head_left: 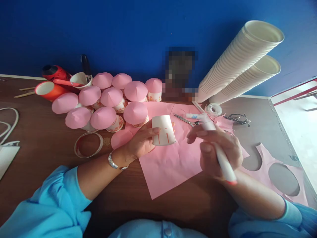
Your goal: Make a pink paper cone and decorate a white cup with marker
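Note:
My left hand (143, 138) is closed around a white paper cup (162, 127), held upside down above the pink paper sheet (173, 165). Orange-red lines are drawn on the cup's side near its rim. To the right, my right hand (218, 152) grips a white marker (224, 163) with a red end; its other end points away from me, blurred, and is apart from the cup. Behind my left hand stand several upturned cups with red drawings, each under a pink paper cone (135, 112). A flat pink paper piece (121, 138) lies beside my left wrist.
Two tall stacks of paper cups (237, 62) lean at the back right. Scissors (185, 119), a glue tube (194, 116), a clear tape roll (213, 109) and pink offcuts (279, 172) lie on the right. A wide tape ring (88, 144) sits left, near a white bag (8, 155).

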Demonstrator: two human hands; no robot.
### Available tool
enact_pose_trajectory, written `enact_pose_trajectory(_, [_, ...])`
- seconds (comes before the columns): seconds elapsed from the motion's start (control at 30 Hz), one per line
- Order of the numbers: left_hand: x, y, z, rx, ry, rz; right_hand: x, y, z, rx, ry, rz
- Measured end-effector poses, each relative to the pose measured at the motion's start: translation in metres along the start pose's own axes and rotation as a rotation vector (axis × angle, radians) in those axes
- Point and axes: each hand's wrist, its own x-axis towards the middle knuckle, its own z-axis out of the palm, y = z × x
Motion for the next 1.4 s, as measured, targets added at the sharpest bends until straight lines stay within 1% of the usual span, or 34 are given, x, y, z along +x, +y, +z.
enact_pose_trajectory(0.03, [0.0,0.001,-0.001,-0.021,-0.018,-0.013,-0.001,0.002,0.0,0.009,0.031,0.013])
enact_pose_trajectory(0.07, [0.0,0.002,-0.001,-0.031,-0.029,-0.027,-0.001,0.005,0.001,0.014,0.033,0.019])
enact_pose_trajectory(0.1, [-0.001,0.003,-0.001,-0.037,-0.043,-0.038,-0.001,0.007,0.003,0.02,0.007,0.021])
enact_pose_trajectory(0.17, [-0.002,0.004,0.0,-0.044,-0.052,-0.049,-0.002,0.013,0.005,0.019,-0.109,0.024])
enact_pose_trajectory(0.27, [-0.002,0.005,0.002,-0.021,-0.029,-0.031,-0.002,0.021,0.009,-0.045,-0.264,-0.005])
enact_pose_trajectory(0.37, [-0.002,0.005,0.004,0.013,-0.034,-0.018,-0.004,0.024,0.011,-0.124,-0.367,-0.058])
enact_pose_trajectory(0.43, [-0.001,0.005,0.005,0.003,-0.057,-0.019,-0.005,0.024,0.012,-0.145,-0.398,-0.073])
enact_pose_trajectory(0.5, [-0.001,0.005,0.006,-0.027,-0.054,-0.014,-0.006,0.025,0.012,-0.124,-0.383,-0.067])
enact_pose_trajectory(0.6, [-0.002,0.006,0.007,-0.075,-0.041,-0.014,-0.007,0.028,0.011,-0.008,-0.314,0.008])
enact_pose_trajectory(0.7, [-0.002,0.008,0.009,-0.113,-0.099,-0.052,-0.008,0.035,0.01,0.104,-0.283,0.076])
enact_pose_trajectory(0.77, [-0.002,0.009,0.009,-0.139,-0.136,-0.069,-0.008,0.04,0.011,0.116,-0.283,0.062])
enact_pose_trajectory(0.87, [-0.002,0.006,0.007,-0.131,-0.16,-0.049,-0.01,0.044,0.011,0.07,-0.29,0.036])
enact_pose_trajectory(0.93, [-0.002,0.004,0.005,-0.082,-0.136,-0.015,-0.01,0.046,0.011,0.049,-0.297,0.028])
enact_pose_trajectory(1.03, [-0.002,0.001,0.003,-0.002,-0.066,0.026,-0.011,0.045,0.012,0.027,-0.327,-0.024])
enact_pose_trajectory(1.13, [-0.001,0.001,0.002,0.05,-0.027,0.037,-0.011,0.045,0.014,0.005,-0.337,-0.061])
enact_pose_trajectory(1.27, [-0.001,0.001,0.002,0.074,-0.044,0.024,-0.01,0.045,0.014,0.025,-0.324,-0.059])
enact_pose_trajectory(1.4, [0.0,0.002,0.003,0.001,-0.068,0.026,-0.009,0.045,0.013,0.063,-0.33,-0.058])
